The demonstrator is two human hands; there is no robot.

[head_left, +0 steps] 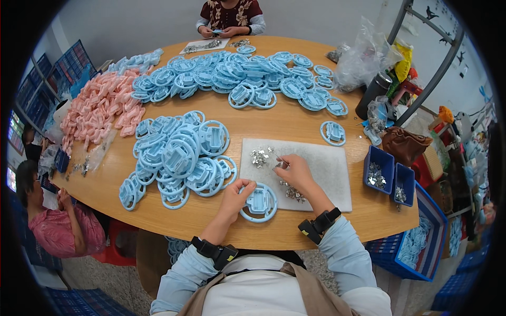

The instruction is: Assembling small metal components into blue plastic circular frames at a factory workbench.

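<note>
My left hand (235,201) is closed on the rim of a light-blue round plastic part (260,200), a ring with a boxy middle. It rests at the near left corner of a white foam mat (327,174). Over the mat, my right hand (296,173) is closed in a pinch, with what looks like a small metal piece between its fingertips. A small heap of shiny metal pieces (259,158) lies just left of those fingertips. More metal pieces (295,195) lie under the right wrist, partly hidden by it.
Stacked blue round parts (179,152) stand left of the mat; a larger pile (226,73) spreads behind. Pink plastic parts (105,102) are heaped far left. Two blue bins (378,167) with metal pieces sit right, near a brown bag (405,146). A person (232,18) works across the table.
</note>
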